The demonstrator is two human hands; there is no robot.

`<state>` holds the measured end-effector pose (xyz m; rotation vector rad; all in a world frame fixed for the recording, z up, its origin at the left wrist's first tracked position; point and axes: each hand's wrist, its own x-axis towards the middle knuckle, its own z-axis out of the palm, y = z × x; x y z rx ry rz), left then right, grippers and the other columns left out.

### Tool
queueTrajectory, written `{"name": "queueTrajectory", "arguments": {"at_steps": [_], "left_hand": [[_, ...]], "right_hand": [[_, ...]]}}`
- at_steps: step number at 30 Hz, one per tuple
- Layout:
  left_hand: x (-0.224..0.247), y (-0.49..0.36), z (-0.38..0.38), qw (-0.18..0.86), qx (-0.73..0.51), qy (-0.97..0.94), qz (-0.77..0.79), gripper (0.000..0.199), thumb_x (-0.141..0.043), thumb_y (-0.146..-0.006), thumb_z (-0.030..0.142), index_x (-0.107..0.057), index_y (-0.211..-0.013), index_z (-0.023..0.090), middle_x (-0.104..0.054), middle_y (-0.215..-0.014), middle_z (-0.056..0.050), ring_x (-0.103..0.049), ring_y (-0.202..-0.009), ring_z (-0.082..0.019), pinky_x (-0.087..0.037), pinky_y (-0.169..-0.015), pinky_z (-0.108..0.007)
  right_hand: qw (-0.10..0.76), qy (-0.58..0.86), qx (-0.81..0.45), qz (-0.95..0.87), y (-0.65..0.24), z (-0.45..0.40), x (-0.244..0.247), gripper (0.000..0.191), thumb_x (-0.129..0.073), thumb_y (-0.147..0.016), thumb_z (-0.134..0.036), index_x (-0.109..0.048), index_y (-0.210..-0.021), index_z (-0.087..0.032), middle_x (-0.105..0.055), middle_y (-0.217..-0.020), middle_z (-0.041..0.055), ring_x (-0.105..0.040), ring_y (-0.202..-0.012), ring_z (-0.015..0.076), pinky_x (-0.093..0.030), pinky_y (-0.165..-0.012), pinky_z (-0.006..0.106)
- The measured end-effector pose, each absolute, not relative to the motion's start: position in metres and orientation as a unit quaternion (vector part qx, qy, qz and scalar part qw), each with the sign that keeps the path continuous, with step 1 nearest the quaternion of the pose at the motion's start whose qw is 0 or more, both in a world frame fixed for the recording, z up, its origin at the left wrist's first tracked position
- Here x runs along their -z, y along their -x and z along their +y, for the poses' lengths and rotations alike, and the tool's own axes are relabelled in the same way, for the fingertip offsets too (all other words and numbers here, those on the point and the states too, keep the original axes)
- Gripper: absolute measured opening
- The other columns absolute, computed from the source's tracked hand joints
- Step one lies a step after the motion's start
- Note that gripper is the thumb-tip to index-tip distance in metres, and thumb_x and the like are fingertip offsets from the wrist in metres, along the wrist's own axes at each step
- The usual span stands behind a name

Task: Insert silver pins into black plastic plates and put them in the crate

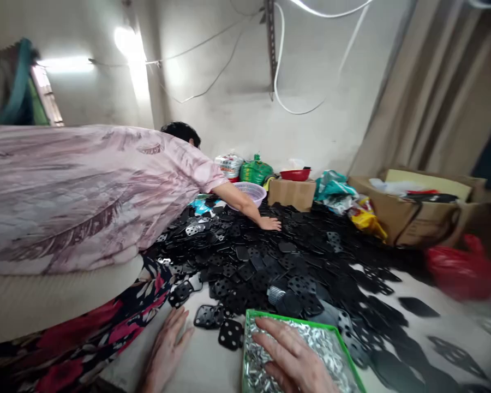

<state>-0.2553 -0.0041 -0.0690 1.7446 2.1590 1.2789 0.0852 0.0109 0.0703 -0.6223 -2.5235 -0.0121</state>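
My left hand (169,345) rests low on the pale surface, fingers stretched out and holding nothing, just left of some black plates with holes (231,334). Over a green-rimmed tray (251,313) hovers or lies my right hand (292,352), its fingers extended and spread; whether they touch the contents I cannot tell. Many small shiny metal pieces (323,345) fill that tray. Beyond both hands spreads a large heap of flat black plates (265,267), rounded-square in shape, several of them with round holes.
A co-worker in a pink top (106,191) leans across from the left, one hand (270,223) on the heap. Behind stand a lilac basket (251,191), a cardboard box (292,195) and a red bowl (295,175). Rightward are a larger carton (409,218) and a red bag (462,267).
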Motion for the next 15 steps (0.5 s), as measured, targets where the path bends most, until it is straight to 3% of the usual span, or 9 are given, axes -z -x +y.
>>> {"name": "queueTrajectory", "arguments": {"at_steps": [4,11,15], "left_hand": [[0.071,0.263,-0.006,0.066,-0.395,-0.598,0.695,0.046,-0.054,-0.079,0.047,-0.067,-0.115,0.022,-0.065,-0.131,-0.008,-0.051,-0.130,-0.029,-0.042,-0.110,-0.045],[0.072,0.262,0.003,0.080,-0.366,-0.616,0.693,0.052,-0.051,-0.079,0.050,-0.064,-0.119,0.020,-0.061,-0.135,-0.009,-0.049,-0.132,-0.027,-0.038,-0.112,-0.042],[0.069,0.261,0.004,0.083,-0.351,-0.618,0.699,0.057,-0.048,-0.079,0.052,-0.064,-0.120,0.017,-0.060,-0.136,-0.011,-0.048,-0.133,-0.029,-0.037,-0.113,-0.042]], "right_hand": [[0.344,0.264,0.084,-0.897,-0.117,-0.008,-0.036,0.040,-0.049,-0.097,-0.029,-0.051,-0.136,-0.024,-0.061,-0.133,0.0094,-0.054,-0.127,0.0233,-0.050,-0.101,0.033],[0.337,0.489,0.117,-0.796,-0.219,-0.038,0.034,0.050,-0.047,-0.096,-0.028,-0.039,-0.145,-0.027,-0.048,-0.147,0.0091,-0.042,-0.137,0.0293,-0.048,-0.105,0.043],[0.375,0.556,0.156,-0.725,-0.261,-0.030,0.074,0.047,-0.043,-0.097,-0.037,-0.041,-0.143,-0.025,-0.054,-0.140,0.0090,-0.052,-0.128,0.0292,-0.054,-0.099,0.043]]}}
